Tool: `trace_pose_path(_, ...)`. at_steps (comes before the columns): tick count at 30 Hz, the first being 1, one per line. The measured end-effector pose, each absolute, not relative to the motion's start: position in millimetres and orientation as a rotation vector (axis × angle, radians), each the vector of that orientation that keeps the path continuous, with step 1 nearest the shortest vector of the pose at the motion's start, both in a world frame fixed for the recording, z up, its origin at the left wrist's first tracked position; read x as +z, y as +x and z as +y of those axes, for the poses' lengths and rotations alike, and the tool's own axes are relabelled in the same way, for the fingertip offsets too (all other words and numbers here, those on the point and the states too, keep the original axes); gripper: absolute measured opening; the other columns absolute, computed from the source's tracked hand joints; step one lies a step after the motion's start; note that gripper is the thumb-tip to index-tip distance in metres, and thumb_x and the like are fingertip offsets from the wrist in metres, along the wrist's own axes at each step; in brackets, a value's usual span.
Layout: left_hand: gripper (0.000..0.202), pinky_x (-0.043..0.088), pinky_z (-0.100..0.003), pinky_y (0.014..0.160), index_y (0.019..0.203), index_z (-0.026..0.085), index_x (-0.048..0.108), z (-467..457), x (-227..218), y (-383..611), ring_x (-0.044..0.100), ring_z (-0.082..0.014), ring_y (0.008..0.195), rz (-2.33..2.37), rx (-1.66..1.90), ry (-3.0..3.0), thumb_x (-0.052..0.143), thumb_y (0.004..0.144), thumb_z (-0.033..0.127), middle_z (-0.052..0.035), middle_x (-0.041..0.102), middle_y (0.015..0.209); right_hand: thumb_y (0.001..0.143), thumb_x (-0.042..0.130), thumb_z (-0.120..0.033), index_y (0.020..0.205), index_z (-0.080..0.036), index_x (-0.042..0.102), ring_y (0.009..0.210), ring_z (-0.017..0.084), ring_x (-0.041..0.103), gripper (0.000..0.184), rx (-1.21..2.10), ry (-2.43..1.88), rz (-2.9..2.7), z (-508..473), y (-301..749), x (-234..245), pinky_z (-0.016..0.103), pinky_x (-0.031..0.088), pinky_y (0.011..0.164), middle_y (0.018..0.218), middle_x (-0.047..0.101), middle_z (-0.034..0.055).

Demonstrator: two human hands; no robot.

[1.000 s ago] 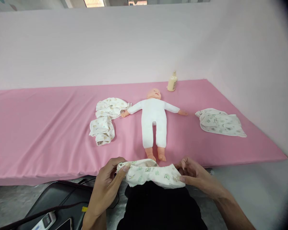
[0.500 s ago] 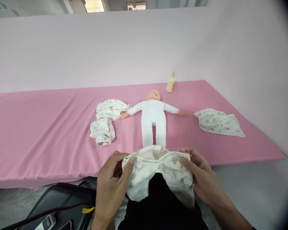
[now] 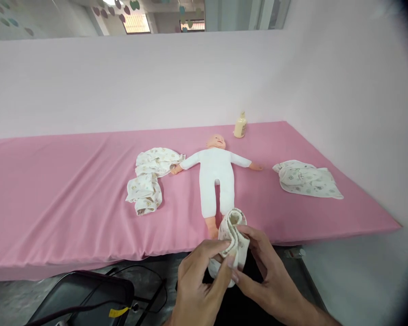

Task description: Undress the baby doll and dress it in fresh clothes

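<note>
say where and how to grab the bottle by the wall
Likely grip the bottle around its body, below the narrow top, from the near right: it stands upright, with the wall behind and the doll's head to its left.

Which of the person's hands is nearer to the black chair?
Left. The left hand is right of the black chair in view, holding the printed garment; the right hand, also holding it, is farther right.
</note>
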State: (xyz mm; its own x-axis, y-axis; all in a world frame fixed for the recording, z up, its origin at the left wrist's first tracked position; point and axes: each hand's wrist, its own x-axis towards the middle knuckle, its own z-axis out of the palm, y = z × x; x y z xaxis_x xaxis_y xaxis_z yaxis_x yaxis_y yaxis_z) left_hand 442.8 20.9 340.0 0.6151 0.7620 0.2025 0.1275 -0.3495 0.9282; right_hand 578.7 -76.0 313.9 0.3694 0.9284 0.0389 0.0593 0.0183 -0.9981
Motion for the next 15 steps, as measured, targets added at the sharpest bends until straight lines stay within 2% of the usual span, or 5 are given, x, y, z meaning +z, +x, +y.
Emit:
trace_pose_path(2, 0.024, 0.057, -0.027, 0.085, 0.113, 0.026, 0.071, 24.2, 339.4, 439.5, 0.068, -0.0165, 0.094, 0.5, 0.751, 1.915, 0.061, 0.091, 0.023, -0.0053, 0.071, 0.107, 0.088, 0.067, -0.029, 0.144, -0.031, 0.038, 0.122, 0.023, 0.056, 0.063, 0.892, -1.421, -0.999, -77.5, 584.6, 312.9, 0.033, 0.049, 0.101, 0.136, 0.055, 0.0084)
trace_pose_path(5, 0.035, 0.052, -0.032, 0.098, 0.122, 0.032, 0.068, 34.7, 331.5, 433.4, 0.061, -0.02, 0.115, 0.375, 0.711, 1.946, 0.062, 0.09, 0.021, -0.0058, 0.064, 0.126, 0.091, 0.063, -0.03, 0.142, -0.031, 0.044, 0.117, 0.023, 0.059, 0.055, 0.877, -1.423, -1.002, -82.0, 596.4, 317.2, 0.034, 0.05, 0.099, 0.133, 0.058, 0.0083)
trace_pose_path(9, 0.069, 0.036, -0.042, 0.117, 0.145, 0.033, 0.047, 51.6, 299.9, 437.6, 0.038, -0.028, 0.142, 0.485, 0.617, 1.647, 0.074, 0.082, 0.036, -0.0081, 0.041, 0.153, 0.083, 0.072, -0.036, 0.127, -0.031, 0.06, 0.095, 0.025, 0.066, 0.046, 0.891, -1.349, -0.936, -92.4, 612.8, 330.5, 0.034, 0.056, 0.078, 0.111, 0.068, 0.0086)
trace_pose_path(12, 0.089, 0.04, -0.043, 0.112, 0.147, 0.025, 0.045, 53.0, 278.0, 450.6, 0.045, -0.0328, 0.137, 0.255, 0.25, 1.314, 0.081, 0.071, 0.051, -0.0132, 0.049, 0.147, 0.076, 0.075, -0.049, 0.121, -0.031, 0.062, 0.079, 0.025, 0.066, 0.051, 0.772, -1.261, -0.72, -96.1, 625.1, 337.1, 0.033, 0.054, 0.064, 0.101, 0.069, 0.0088)
trace_pose_path(15, 0.061, 0.051, -0.035, 0.092, 0.127, 0.02, 0.065, 43.5, 276.6, 457.6, 0.064, -0.0283, 0.11, 0.196, -0.026, 1.23, 0.077, 0.075, 0.05, -0.0117, 0.067, 0.12, 0.081, 0.067, -0.053, 0.134, -0.032, 0.052, 0.071, 0.022, 0.064, 0.06, 0.66, -1.322, -0.542, -94.3, 641.1, 330.2, 0.032, 0.052, 0.058, 0.097, 0.068, 0.0074)
